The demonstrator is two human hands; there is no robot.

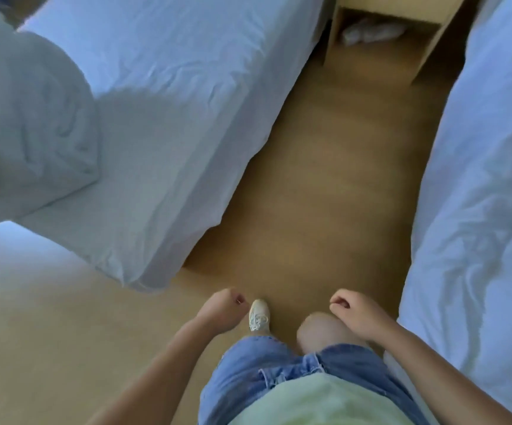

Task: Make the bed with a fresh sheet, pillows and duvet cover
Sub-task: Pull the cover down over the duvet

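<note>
White-sheeted bed [171, 87] is seen ahead; left hand [222, 311] and right hand [355, 314] are held loosely curled, empty

On my feed the sheet [168, 87] over the left bed reads as thin white cloth, matt and finely creased, while the bundled duvet [24, 124] on it looks thicker and puffier, the same matt white as the rumpled bedding [478, 194] on the right bed. The floor [309, 179] looks smooth, matt and tan, and the bedside unit [426, 29] looks like matt pale wood or wood-look board. I see faded blue denim shorts [242, 372], frayed at one edge, under a pale, smooth cloth top [316, 403].
</note>
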